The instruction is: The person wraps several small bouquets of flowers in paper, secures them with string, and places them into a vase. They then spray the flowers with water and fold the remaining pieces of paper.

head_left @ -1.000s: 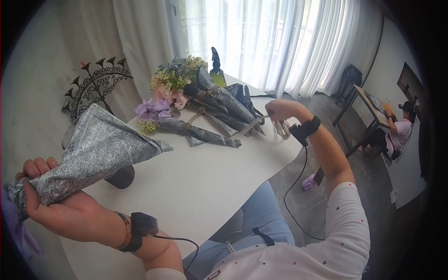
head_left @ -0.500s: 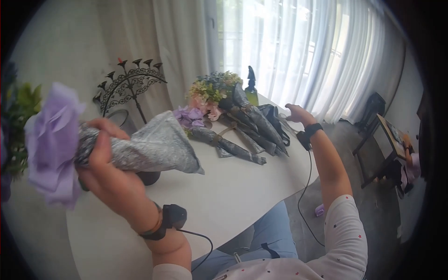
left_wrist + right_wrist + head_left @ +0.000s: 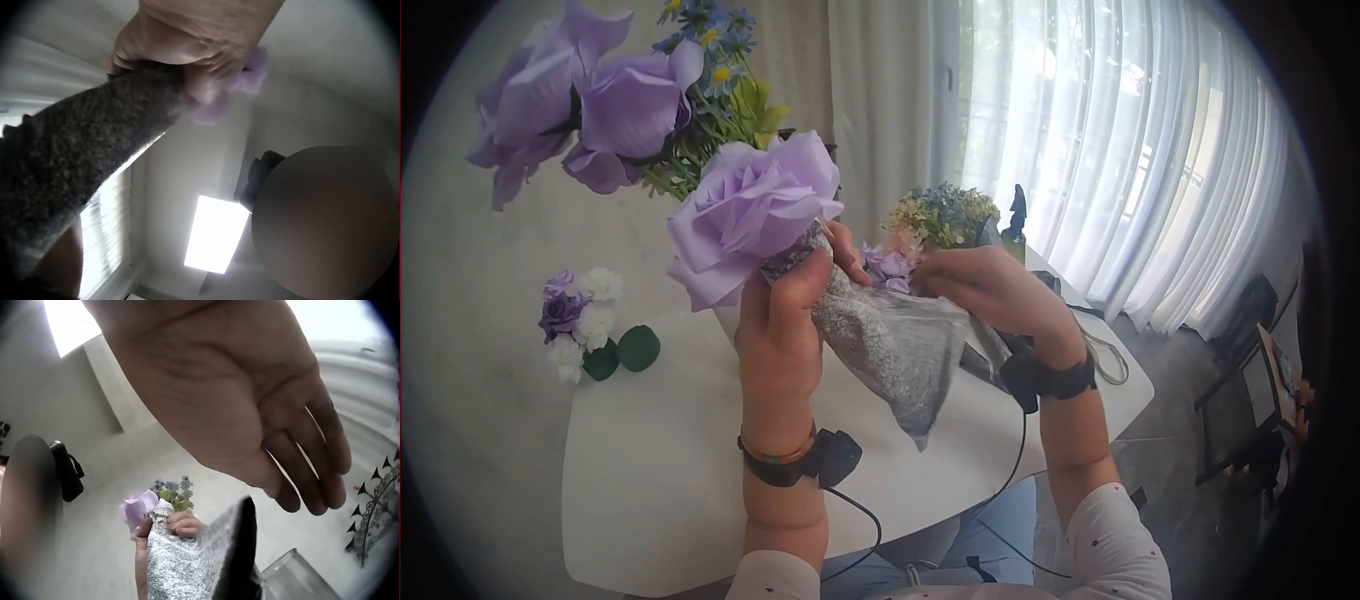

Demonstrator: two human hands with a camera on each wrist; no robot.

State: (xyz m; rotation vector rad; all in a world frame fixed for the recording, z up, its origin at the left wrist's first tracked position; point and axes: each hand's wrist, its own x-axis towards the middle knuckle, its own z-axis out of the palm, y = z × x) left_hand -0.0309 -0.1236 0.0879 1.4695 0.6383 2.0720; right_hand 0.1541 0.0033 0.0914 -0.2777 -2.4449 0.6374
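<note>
My left hand [image 3: 785,315] grips the neck of a silver-grey wrapper [image 3: 890,345] around a bouquet. Large purple roses [image 3: 755,205] and small blue flowers [image 3: 720,75] rise at its upper left, and the wrapper flares down to the right. In the left wrist view the fingers curl round the dark side of the wrapper [image 3: 94,131]. My right hand [image 3: 1000,295] is above the wrapper's flared end, its wrist bent; in the right wrist view that hand [image 3: 250,406] has relaxed, nearly straight fingers and holds nothing, with the wrapper [image 3: 181,562] below it.
More wrapped bouquets with yellow-green flowers [image 3: 940,215] lie behind my right hand on the white table [image 3: 660,490]. A purple and white flower bunch [image 3: 580,320] is at the left. A glass container [image 3: 297,578] and a dark candle holder [image 3: 378,509] show in the right wrist view.
The left hand has raised the bouquet and moved it right, bringing its flowers into view. The right hand has come in from the table's far right to the wrapper. The head view has turned left.
</note>
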